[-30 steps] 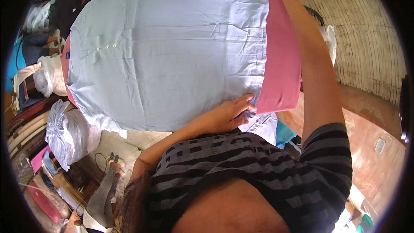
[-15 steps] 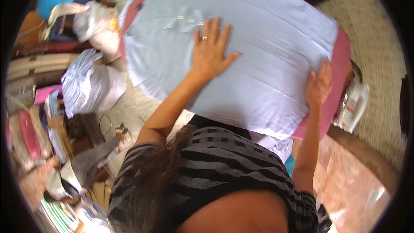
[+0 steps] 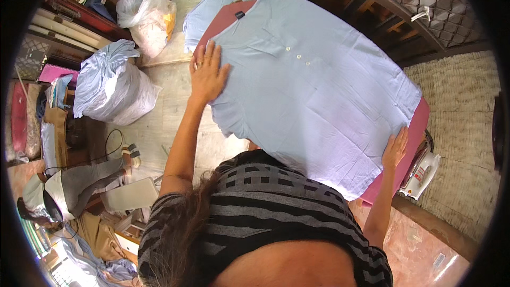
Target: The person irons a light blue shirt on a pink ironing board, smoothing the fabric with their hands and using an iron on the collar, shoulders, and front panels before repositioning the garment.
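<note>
A light blue shirt (image 3: pixel 319 101), with a few pale buttons and a dark label at its neck, lies spread over a dark pink padded board (image 3: pixel 419 117). My left hand (image 3: pixel 208 74) rests flat on the shirt's left edge, fingers stretched out and pointing away from me. Over by the hem on the right, my right hand (image 3: pixel 395 149) lies with its fingers extended along the border between cloth and pad. Neither hand grips anything that I can see. Slight creases run across the shirt near the hem.
A white iron (image 3: pixel 422 175) stands just right of the board. Tied cloth bundle (image 3: pixel 114 85) and plastic bag (image 3: pixel 146 21) sit on the floor at left. A person in grey trousers (image 3: pixel 90 180) is at lower left, near a pale stool (image 3: pixel 130 194). A lattice gate (image 3: pixel 404 0) borders the far right.
My left hand has moved from the shirt's middle to its left edge. The neck and label now show more fully. My right hand stays beside the hem while the view has shifted.
</note>
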Available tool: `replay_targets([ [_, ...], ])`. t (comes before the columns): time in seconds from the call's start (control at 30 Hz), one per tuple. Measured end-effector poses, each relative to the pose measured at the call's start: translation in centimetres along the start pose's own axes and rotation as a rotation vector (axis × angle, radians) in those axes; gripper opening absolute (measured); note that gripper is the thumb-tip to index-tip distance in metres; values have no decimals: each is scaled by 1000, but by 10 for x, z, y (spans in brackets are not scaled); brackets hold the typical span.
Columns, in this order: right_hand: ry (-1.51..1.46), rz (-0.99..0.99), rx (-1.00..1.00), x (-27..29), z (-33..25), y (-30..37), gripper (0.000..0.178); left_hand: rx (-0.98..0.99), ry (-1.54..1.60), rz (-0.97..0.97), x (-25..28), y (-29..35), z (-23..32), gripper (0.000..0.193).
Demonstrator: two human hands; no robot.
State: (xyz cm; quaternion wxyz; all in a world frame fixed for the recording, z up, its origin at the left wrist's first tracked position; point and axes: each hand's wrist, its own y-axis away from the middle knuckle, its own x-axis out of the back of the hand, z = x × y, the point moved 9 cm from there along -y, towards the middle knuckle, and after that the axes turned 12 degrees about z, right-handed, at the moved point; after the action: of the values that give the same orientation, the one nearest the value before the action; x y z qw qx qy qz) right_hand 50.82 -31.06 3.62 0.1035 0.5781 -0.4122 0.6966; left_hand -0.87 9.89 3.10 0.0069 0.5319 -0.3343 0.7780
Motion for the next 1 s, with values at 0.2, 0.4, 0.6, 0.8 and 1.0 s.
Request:
replay_targets([
  [0.2, -7, -12, 3, -5, 8, 5, 58, 171, -12, 260, 13, -31, -33, 33],
  [0.4, 35, -41, -51, 7, 4, 9, 62, 223, -157, 232, 9, -84, -35, 30],
  [0.6, 65, -122, -145, 2, -2, 4, 62, 148, -18, -170, -116, -216, 32, 89],
  [0.8, 43, -60, -84, 10, -2, 3, 64, 53, 449, 84, -165, -252, 39, 35],
  [1.0, -42, -27, -85, 13, -16, -2, 61, -126, 3, 365, -119, -252, 50, 32],
])
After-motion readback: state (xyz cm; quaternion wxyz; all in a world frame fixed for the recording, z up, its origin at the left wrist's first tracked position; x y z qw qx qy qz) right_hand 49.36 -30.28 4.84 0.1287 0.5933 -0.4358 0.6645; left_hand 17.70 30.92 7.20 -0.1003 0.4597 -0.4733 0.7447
